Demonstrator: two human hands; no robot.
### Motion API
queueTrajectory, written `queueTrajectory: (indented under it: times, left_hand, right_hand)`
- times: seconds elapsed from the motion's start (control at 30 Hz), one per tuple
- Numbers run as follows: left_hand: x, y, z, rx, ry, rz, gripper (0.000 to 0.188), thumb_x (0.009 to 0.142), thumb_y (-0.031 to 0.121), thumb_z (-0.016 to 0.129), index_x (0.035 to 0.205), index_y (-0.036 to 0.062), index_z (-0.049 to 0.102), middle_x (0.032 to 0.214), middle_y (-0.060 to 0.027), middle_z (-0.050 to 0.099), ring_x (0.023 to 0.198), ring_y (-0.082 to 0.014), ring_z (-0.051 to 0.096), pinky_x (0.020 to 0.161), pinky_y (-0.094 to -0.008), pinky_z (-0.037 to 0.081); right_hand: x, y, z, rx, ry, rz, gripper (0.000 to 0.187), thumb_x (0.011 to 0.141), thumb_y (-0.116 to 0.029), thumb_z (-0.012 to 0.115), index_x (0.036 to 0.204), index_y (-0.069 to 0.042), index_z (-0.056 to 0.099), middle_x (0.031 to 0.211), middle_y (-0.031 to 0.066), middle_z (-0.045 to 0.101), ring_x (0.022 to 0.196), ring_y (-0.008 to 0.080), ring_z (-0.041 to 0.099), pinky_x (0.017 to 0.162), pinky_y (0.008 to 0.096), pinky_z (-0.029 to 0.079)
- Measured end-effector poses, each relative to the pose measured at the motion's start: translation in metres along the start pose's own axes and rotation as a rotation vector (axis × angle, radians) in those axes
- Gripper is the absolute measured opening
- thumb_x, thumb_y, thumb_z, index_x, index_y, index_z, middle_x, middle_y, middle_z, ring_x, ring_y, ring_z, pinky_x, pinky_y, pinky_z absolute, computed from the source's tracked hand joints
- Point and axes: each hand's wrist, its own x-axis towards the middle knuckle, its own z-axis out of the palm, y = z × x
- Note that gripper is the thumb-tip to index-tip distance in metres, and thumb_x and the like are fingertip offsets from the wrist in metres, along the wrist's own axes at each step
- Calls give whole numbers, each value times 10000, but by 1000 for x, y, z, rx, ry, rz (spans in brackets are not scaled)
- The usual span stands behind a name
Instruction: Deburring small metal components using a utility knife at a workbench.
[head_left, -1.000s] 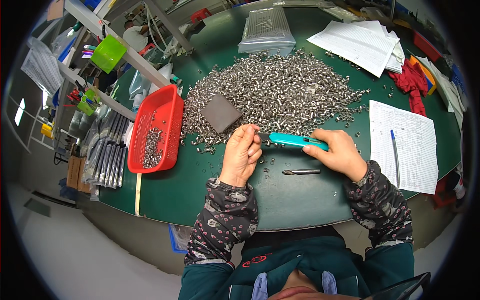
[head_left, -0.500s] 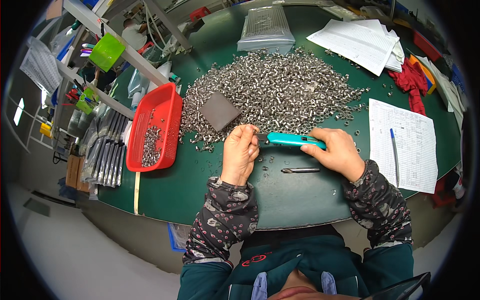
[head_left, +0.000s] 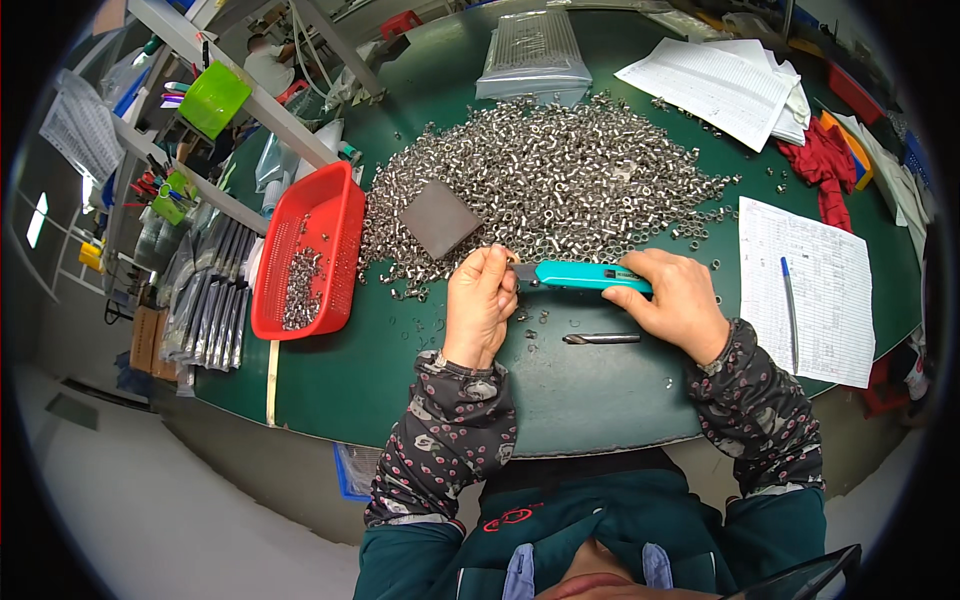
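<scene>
My right hand [head_left: 672, 300] is closed round the teal handle of a utility knife [head_left: 575, 275], whose blade points left. The blade's tip meets the fingertips of my left hand [head_left: 480, 305], which are pinched on a small metal ring, mostly hidden by the fingers. Just beyond both hands spreads a big heap of small shiny metal rings [head_left: 560, 180]. A dark grey square block [head_left: 440, 220] rests on the heap's near left side. Below the knife a drill bit [head_left: 601, 339] lies on the green table [head_left: 590, 410], with a few loose rings and shavings to its left.
Left of the heap stands a red plastic basket [head_left: 345, 255] partly filled with rings. Bagged parts [head_left: 215, 310] are stacked past it. A printed sheet [head_left: 845, 320] with a pen [head_left: 790, 315] lies at right, near a red cloth [head_left: 820, 165]. A person [head_left: 268, 68] sits far back left.
Both hands stay in nearly the same place. The knife has turned slightly in my right hand, and its blade lies a little differently against my left fingertips.
</scene>
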Motion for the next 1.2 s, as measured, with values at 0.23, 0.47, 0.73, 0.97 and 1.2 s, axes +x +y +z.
queueTrajectory:
  times: [0.23, 0.47, 0.73, 0.97, 1.2]
  left_hand:
    - [0, 1, 1, 33, 8, -1, 200, 885, 233, 485, 788, 62, 525, 557, 26, 446, 396, -14, 315, 332, -152, 205]
    - [0, 3, 4, 106, 50, -46, 213, 888, 245, 477, 766, 73, 508, 539, 23, 434, 373, -18, 304, 321, -157, 205]
    - [1, 10, -2, 154, -16, -146, 220, 887, 249, 474, 758, 73, 501, 521, 26, 406, 364, -24, 283, 313, -159, 196]
    - [1, 18, -4, 241, -87, -239, 218, 884, 233, 475, 738, 71, 486, 503, 37, 378, 353, -18, 258, 318, -157, 191]
    - [3, 19, -7, 273, -171, -322, 213, 875, 216, 492, 715, 77, 486, 514, 45, 392, 355, -8, 257, 312, -155, 183]
  right_hand:
    - [0, 0, 0, -46, 39, -39, 299, 712, -345, 622, 814, -66, 589, 685, 102, 541, 623, 303, 547, 525, 391, 409]
    - [0, 1, 1, -77, 93, -78, 285, 701, -340, 627, 785, -71, 585, 630, 87, 523, 582, 282, 541, 509, 388, 411]
    - [1, 2, -5, -124, 118, -141, 263, 686, -322, 645, 767, -81, 578, 623, 69, 492, 604, 258, 536, 511, 376, 411]
    - [3, 1, -14, -168, 87, -192, 260, 672, -262, 659, 814, -60, 580, 665, 75, 498, 633, 258, 528, 539, 357, 409]
    - [5, 0, -20, -217, 119, -253, 266, 645, -251, 672, 803, -59, 578, 661, 75, 477, 640, 252, 511, 553, 354, 403]
